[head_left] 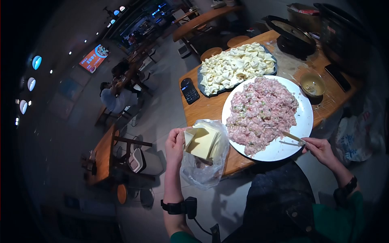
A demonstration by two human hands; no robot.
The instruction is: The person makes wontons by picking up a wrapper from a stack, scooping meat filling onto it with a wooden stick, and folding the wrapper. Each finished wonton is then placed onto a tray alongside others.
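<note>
My left hand (pixel 175 142) pinches the lifted corner of a pale square dough wrapper (pixel 189 137) at the left of a stack of wrappers (pixel 206 141). The stack sits in a clear plastic bag (pixel 202 176) at the table's near edge. My right hand (pixel 320 149) grips a thin flat stick (pixel 292 137), its tip at the lower right edge of the minced meat filling (pixel 261 113). That pink filling, flecked with green, is heaped on a large white plate (pixel 304 117). Behind the plate, many folded dumplings (pixel 237 67) cover a dark tray (pixel 201 86).
A black calculator-like keypad device (pixel 189 90) lies left of the tray on the wooden table (pixel 188 111). To the right are a small bowl (pixel 312 84), a dark phone-like slab (pixel 338 77), and a black round pot (pixel 298 40). Seated people (pixel 115 97) are further off.
</note>
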